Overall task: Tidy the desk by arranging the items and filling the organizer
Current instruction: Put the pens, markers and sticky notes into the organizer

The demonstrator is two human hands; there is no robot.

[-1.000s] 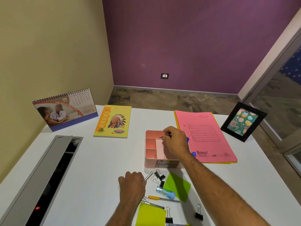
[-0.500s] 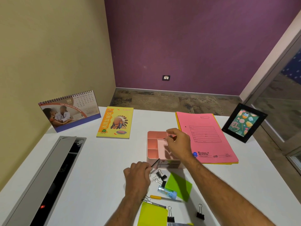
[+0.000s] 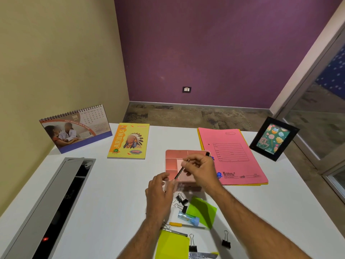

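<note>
Purple wall (image 3: pixel 205 43) with socket (image 3: pixel 186 89); beige wall (image 3: pixel 56 53); patterned floor (image 3: pixel 186 114).

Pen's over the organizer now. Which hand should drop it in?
Right. The right hand already pinches the dark pen directly above the pink organizer, tip angled down toward a compartment. The left hand sits at the organizer's near edge; it looks better placed to steady it.

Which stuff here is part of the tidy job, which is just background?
In the job: organizer, pen in right hand, left hand, binder clips, sticky notes.
Lying about: calendar, photo frame, wall socket.
</note>
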